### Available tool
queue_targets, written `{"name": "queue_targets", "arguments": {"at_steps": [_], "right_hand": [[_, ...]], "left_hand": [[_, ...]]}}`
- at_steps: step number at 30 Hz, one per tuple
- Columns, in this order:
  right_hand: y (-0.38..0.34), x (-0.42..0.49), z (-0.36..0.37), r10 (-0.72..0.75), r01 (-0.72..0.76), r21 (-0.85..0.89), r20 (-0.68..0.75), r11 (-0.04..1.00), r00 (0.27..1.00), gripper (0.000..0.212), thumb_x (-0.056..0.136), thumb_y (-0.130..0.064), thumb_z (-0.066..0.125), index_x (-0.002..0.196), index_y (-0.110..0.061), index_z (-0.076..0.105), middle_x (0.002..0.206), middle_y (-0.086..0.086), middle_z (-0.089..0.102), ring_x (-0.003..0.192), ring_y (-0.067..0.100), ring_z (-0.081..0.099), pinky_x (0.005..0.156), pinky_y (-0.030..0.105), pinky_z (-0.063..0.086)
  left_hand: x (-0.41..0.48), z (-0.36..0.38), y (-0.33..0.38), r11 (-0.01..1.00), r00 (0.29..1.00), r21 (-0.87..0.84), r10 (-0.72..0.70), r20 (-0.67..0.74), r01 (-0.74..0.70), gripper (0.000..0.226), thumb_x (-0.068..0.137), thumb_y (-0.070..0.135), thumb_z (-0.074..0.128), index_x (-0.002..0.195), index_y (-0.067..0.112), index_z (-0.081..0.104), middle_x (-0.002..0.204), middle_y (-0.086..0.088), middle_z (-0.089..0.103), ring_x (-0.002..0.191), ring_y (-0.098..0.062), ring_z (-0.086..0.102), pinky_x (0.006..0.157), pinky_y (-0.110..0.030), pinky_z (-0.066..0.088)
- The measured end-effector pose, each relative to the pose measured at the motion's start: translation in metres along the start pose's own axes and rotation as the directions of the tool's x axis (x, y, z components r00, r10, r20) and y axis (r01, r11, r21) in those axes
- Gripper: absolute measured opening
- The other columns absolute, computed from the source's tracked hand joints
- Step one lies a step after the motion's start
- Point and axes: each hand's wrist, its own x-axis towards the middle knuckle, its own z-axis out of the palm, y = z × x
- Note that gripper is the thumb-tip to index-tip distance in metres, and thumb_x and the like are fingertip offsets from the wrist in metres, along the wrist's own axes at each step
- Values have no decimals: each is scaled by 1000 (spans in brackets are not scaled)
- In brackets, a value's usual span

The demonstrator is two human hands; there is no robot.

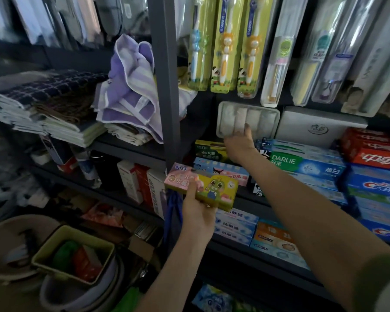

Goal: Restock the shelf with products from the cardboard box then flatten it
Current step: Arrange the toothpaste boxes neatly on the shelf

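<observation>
At the shelf (165, 97), the left hand (196, 212) holds a yellow box (218, 191) and a pink box (179, 179) together by one end, fingers curled around them, so the pair may slide apart and drop. The right hand (239, 146) reaches over a green box (208, 149), one finger on a white pack (248, 120); I cannot tell whether its fingers grip anything. Blue boxes (302, 164) crowd the gap, and a shove could topple them.

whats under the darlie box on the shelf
Under the Darlie box lie more pale-blue toothpaste boxes, stacked flat. The right forearm covers their left ends, so how far the stack runs there cannot be seen.
</observation>
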Motion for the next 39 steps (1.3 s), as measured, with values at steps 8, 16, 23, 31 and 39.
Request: {"name": "queue_targets", "arguments": {"at_steps": [8,16,23,31,39], "right_hand": [[21,-63,-35,-160,167,756,-83,632,984,52,92,-47,53,137,-22,45,135,3,52,126,22,43,102,36,34],[39,-111,-60,-454,129,855,133,502,881,48,84,-47,64,121,-18,57,115,-5,62,103,16,60,92,33,46],[61,-118,-58,-365,54,953,61,297,929,30,90,-29,62,117,-17,58,109,-1,68,95,13,66,85,24,53],[61,-123,-37,-257,-77,994,54,-79,965,34,95,-25,52,126,-12,50,114,7,67,95,19,67,81,30,54],[80,-128,-34,-239,-79,990,49,-118,970,57,81,-38,67,132,-20,48,122,3,63,108,21,62,91,33,49]], "left_hand": [[2,-6,3,999,994,-1,37,98,-37,44,92,24,55,133,12,50,126,-12,61,108,-29,62,65,-33,59],[-3,21,4,988,936,103,73,344,-114,59,87,36,54,140,15,41,133,-10,57,122,-27,55,96,-38,48],[6,27,33,896,950,422,-2,313,-137,44,96,43,45,131,18,48,125,-8,61,112,-21,59,100,-42,45],[1,31,30,812,929,522,67,364,-263,13,94,0,50,96,7,61,95,-8,69,89,-20,68,75,-28,58],[1,34,17,858,901,427,87,426,-285,18,95,0,48,110,4,57,108,-12,66,101,-25,64,83,-32,57]]}}
